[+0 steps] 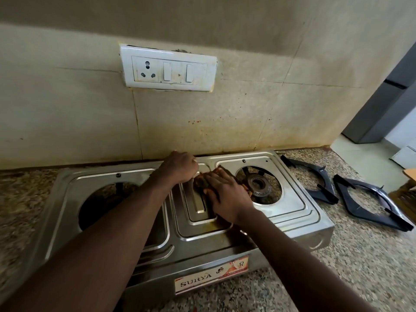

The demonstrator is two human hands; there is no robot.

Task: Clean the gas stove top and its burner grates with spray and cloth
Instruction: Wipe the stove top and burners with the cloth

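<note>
Forearms point(90, 244): both reach over the stove point(292, 212) on the speckled counter point(360, 266).
Left hand point(177, 168): fingers curled at the back centre (holding anything? cannot tell).
Right hand point(225, 197): flat, fingers spread, pressing a brown cloth point(200, 182) onto the centre panel.
Grates point(313, 181): two, black, lying on the counter right of the stove.

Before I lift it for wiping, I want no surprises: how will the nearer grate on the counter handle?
The grate looks like rigid metal, so probably stiff and somewhat heavy. Lying flat on the counter, it seems unlikely to roll. Its open frame should give easy grip.
</note>
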